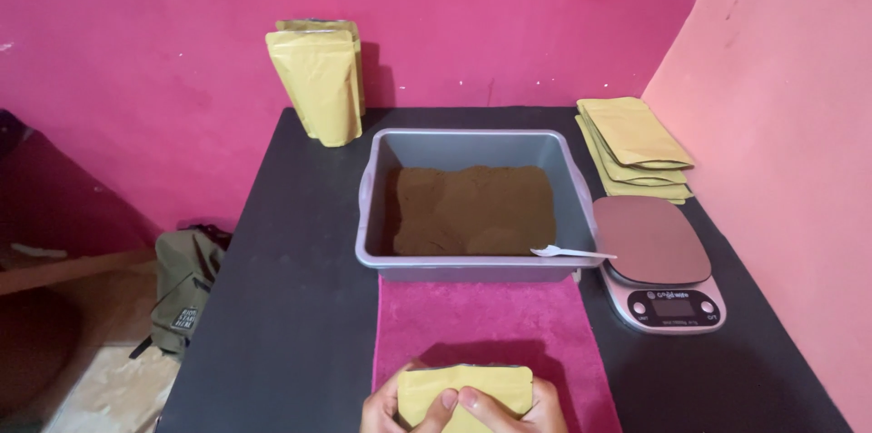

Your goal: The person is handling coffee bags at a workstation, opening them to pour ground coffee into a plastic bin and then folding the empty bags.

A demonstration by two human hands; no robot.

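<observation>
1. bottom middle of the frame — a yellow pouch [463, 389] sits over the pink cloth [490, 324], held by both hands.
2. it looks light, thin and bendy, likely a bit slick; best pinched at the edges.
3. left hand [392, 410] and right hand [518, 410] are closed on it — thumbs on top.
4. the grey tub [472, 144] of brown powder [472, 210] lies just above.

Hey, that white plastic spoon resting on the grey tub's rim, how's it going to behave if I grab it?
The white spoon looks thin, so probably very light and a bit bendy. It lies across the grey tub's rim with its handle overhanging, so a nudge may tip it off. Its bowl sits over the brown powder and may carry some.
</observation>
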